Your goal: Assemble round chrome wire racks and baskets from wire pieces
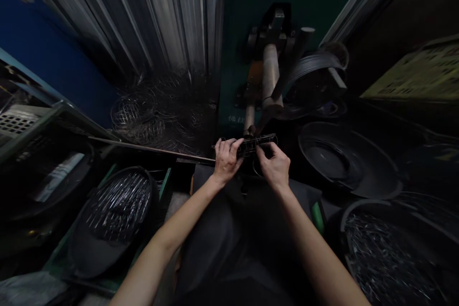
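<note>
Both hands meet at a small dark wire frame in front of a green machine. My left hand is closed on the frame's left end, its fingers bent over the wires. At the right end, my right hand pinches the frame between thumb and fingers. A thin wire loop hangs below, between the hands. Just beyond the frame is the tip of the machine's lower metal arm, under a thicker round arm. Whether the frame touches the tip is too dark to tell.
Left of me, a dark basin holds many short metal pieces. On the right stand a wide black basin and another basin full of small wire pieces. Round wire grids lie beyond a ledge, and a wire coil hangs beside the machine.
</note>
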`<state>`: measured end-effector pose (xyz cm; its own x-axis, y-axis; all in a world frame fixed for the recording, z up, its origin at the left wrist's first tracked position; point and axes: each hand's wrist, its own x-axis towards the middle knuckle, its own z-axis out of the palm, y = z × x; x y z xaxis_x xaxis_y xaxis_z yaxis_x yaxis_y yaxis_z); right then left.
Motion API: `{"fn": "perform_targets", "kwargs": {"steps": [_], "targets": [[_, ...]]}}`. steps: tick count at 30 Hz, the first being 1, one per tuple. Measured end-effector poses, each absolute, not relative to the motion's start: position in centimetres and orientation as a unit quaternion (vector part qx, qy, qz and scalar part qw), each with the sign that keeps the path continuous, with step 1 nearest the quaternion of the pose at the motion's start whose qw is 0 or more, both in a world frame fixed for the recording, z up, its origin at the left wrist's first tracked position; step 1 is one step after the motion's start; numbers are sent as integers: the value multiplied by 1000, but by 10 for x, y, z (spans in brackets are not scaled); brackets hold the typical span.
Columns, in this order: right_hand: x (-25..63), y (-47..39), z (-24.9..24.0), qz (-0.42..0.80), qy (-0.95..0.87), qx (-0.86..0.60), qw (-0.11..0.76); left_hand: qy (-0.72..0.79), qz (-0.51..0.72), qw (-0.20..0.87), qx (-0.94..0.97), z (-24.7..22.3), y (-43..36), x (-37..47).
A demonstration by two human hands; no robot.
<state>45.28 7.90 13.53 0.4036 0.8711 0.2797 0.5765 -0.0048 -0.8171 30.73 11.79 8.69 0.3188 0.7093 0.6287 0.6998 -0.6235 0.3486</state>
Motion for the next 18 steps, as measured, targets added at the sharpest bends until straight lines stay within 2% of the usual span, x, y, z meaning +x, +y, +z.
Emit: {"fn": "perform_targets", "kwargs": {"steps": [18], "targets": [[454, 92, 140, 142, -521, -711, 450, 425, 400, 22, 812, 83, 136, 312]]}}
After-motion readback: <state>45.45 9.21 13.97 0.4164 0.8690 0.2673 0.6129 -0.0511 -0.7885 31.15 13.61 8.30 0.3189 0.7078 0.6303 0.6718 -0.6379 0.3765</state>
